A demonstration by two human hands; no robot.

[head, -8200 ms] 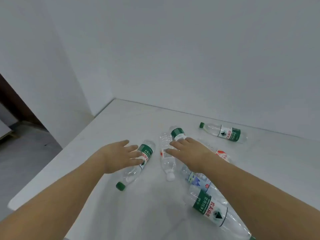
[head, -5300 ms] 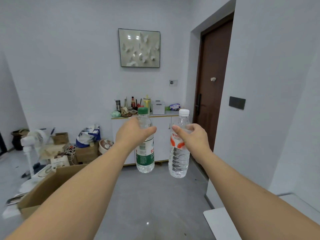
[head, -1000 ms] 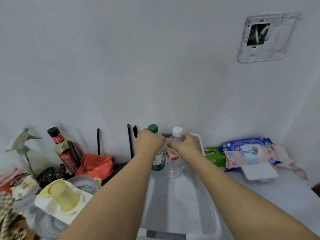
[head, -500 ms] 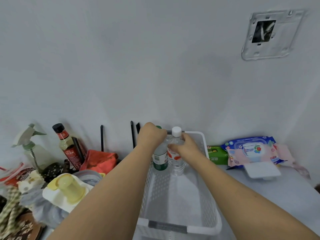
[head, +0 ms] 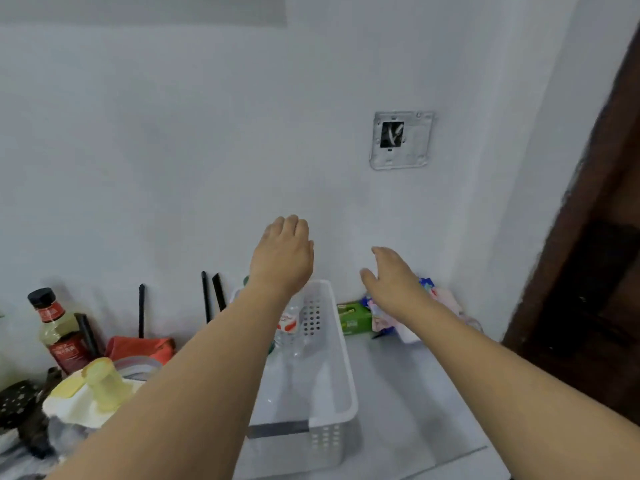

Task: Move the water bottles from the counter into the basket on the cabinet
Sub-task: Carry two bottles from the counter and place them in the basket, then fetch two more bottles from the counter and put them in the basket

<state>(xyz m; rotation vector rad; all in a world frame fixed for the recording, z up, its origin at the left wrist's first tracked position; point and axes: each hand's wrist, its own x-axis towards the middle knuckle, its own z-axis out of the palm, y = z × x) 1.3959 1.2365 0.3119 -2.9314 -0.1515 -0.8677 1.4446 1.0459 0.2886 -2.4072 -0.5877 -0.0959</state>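
Two hands [head: 282, 258] — one basket [head: 341, 368]

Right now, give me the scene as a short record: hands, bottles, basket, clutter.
left hand: open, above the basket's far end, holding nothing
right hand: open, fingers spread, right of the basket
basket: white, perforated, on the cabinet top
red-label bottle: in the basket's far end
green-cap bottle: mostly hidden behind the left arm
clutter: sauce bottle left, green box right

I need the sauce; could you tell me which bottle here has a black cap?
The dark sauce bottle at far left, outside the white basket; the basketed red-labelled water bottle is clear.
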